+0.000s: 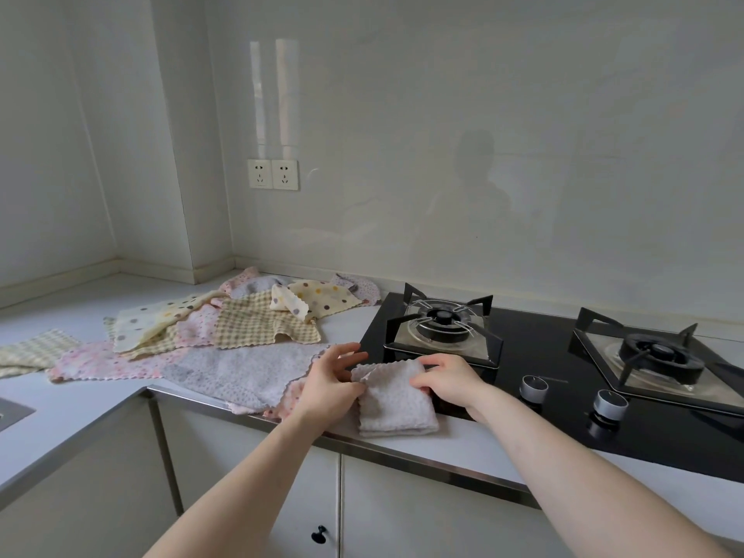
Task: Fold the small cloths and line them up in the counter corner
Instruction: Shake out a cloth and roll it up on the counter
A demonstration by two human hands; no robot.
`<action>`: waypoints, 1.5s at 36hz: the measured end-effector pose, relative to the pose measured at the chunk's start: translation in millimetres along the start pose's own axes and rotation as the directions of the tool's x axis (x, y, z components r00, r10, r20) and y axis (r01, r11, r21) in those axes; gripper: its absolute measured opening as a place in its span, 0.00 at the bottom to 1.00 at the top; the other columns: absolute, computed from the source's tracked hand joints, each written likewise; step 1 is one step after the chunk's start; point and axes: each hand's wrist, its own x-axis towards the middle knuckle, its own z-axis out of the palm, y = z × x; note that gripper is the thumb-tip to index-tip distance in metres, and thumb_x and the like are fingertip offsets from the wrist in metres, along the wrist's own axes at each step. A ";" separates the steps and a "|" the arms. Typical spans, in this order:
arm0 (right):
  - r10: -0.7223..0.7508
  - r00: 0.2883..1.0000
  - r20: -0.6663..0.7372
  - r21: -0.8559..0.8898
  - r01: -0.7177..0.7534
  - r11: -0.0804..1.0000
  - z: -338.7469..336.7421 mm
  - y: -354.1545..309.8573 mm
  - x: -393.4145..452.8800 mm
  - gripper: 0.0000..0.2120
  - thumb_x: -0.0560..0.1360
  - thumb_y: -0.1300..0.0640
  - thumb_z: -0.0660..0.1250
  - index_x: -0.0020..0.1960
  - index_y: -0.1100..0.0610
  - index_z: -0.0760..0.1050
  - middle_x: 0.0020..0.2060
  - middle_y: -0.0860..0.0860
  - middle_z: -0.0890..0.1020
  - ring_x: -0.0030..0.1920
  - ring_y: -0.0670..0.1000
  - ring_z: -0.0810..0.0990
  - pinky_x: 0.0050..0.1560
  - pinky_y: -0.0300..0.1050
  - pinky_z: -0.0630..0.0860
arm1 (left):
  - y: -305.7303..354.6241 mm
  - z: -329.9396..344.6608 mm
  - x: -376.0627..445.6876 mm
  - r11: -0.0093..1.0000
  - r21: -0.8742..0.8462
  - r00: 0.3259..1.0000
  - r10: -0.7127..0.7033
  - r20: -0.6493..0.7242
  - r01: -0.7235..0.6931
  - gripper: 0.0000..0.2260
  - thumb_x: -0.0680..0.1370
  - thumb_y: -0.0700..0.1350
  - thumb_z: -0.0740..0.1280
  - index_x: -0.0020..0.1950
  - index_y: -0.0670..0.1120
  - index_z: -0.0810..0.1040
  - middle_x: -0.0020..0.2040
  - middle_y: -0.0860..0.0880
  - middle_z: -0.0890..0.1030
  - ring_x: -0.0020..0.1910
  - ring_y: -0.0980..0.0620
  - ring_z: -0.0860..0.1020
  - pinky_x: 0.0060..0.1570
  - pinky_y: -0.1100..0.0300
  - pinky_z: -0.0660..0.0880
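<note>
A: Far left of the fingers, what lies on the desk point(100, 292)?

B: A pale checked cloth point(30, 350) at the frame's edge, then a pink dotted cloth point(96, 362), and on top of those a cream cloth with big dots point(149, 320). Closer to the fingers lie a tan checked cloth point(257, 322) and a wide grey cloth point(241, 370) whose near edge hangs a little over the desk front. Behind them, toward the wall, a second cream dotted cloth point(318, 298) lies with one corner turned over.

A: And the hands?

B: The left hand point(330, 382) pinches the left top corner of a folded grey cloth point(392, 400); thumb and forefinger grip it, the other fingers point(348, 350) are spread above. The right hand point(449, 376) has its fingers curled down over the cloth's right top edge, pressing and gripping it.

A: Where is that folded cloth?

B: Directly under and between both hands, at the front edge of the desk, its right side touching the black stove point(543, 396). It is not in the corner; the corner is well away, up and left of the fingers.

A: Right of the fingers?

B: The near burner point(443, 322) just behind the right hand, two knobs point(533, 388) beside it, and a second burner point(656, 356) further right.
</note>
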 end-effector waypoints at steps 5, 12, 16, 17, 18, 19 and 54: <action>-0.067 0.997 0.043 0.112 0.062 0.992 -6.0 3.7 -3.3 0.12 0.74 0.66 0.72 0.55 0.57 0.83 0.39 0.47 0.84 0.36 0.43 0.79 0.40 0.33 0.75 | 2.6 2.5 -0.1 0.998 0.026 0.998 -0.060 0.002 0.060 0.25 0.71 0.38 0.73 0.66 0.56 0.76 0.55 0.52 0.84 0.49 0.55 0.83 0.45 0.65 0.77; -0.130 0.992 -0.002 0.186 0.128 0.974 -8.5 13.2 -3.0 0.07 0.73 0.68 0.72 0.48 0.60 0.82 0.32 0.51 0.80 0.34 0.47 0.77 0.40 0.38 0.75 | 12.0 8.7 -6.6 0.984 0.176 0.999 0.044 -0.013 -0.041 0.10 0.73 0.40 0.74 0.52 0.50 0.84 0.41 0.55 0.84 0.37 0.62 0.81 0.38 0.71 0.74; -0.154 0.987 -0.055 0.237 0.162 0.958 -7.5 18.7 -2.6 0.10 0.73 0.72 0.69 0.48 0.59 0.83 0.35 0.50 0.82 0.33 0.46 0.76 0.37 0.34 0.75 | 12.3 10.5 -9.4 0.985 0.161 0.997 0.065 -0.039 -0.058 0.04 0.75 0.41 0.75 0.47 0.49 0.86 0.26 0.59 0.76 0.26 0.63 0.73 0.31 0.72 0.69; -0.160 0.984 -0.073 0.249 0.173 0.953 -7.2 20.6 -2.6 0.12 0.73 0.73 0.68 0.47 0.58 0.83 0.36 0.50 0.83 0.33 0.45 0.76 0.37 0.33 0.75 | 11.7 10.9 -9.3 0.985 0.159 0.996 0.070 -0.048 -0.062 0.04 0.75 0.42 0.75 0.47 0.50 0.86 0.25 0.59 0.75 0.26 0.63 0.71 0.30 0.72 0.68; -0.168 0.982 -0.090 0.257 0.185 0.948 -6.8 21.9 -2.7 0.12 0.73 0.73 0.69 0.47 0.57 0.83 0.37 0.50 0.84 0.33 0.45 0.76 0.37 0.33 0.75 | 11.5 11.3 -9.4 0.986 0.156 0.995 0.077 -0.057 -0.067 0.04 0.75 0.42 0.75 0.47 0.50 0.87 0.25 0.59 0.74 0.26 0.62 0.71 0.31 0.71 0.68; -0.176 0.979 -0.103 0.261 0.198 0.945 -6.5 23.4 -2.4 0.12 0.73 0.73 0.69 0.46 0.57 0.84 0.38 0.49 0.85 0.33 0.45 0.76 0.38 0.34 0.76 | 12.3 11.8 -10.2 0.986 0.147 0.995 0.083 -0.060 -0.074 0.04 0.75 0.42 0.75 0.48 0.51 0.87 0.26 0.58 0.76 0.28 0.61 0.72 0.32 0.70 0.69; -0.428 0.880 -0.206 -0.348 0.343 0.873 20.8 37.6 -16.9 0.07 0.70 0.57 0.67 0.34 0.53 0.75 0.50 0.38 0.80 0.56 0.43 0.72 0.48 0.35 0.67 | 9.8 21.7 -16.6 0.893 0.445 0.969 0.165 -0.184 -0.068 0.11 0.71 0.50 0.68 0.31 0.47 0.81 0.28 0.52 0.80 0.32 0.55 0.78 0.33 0.59 0.74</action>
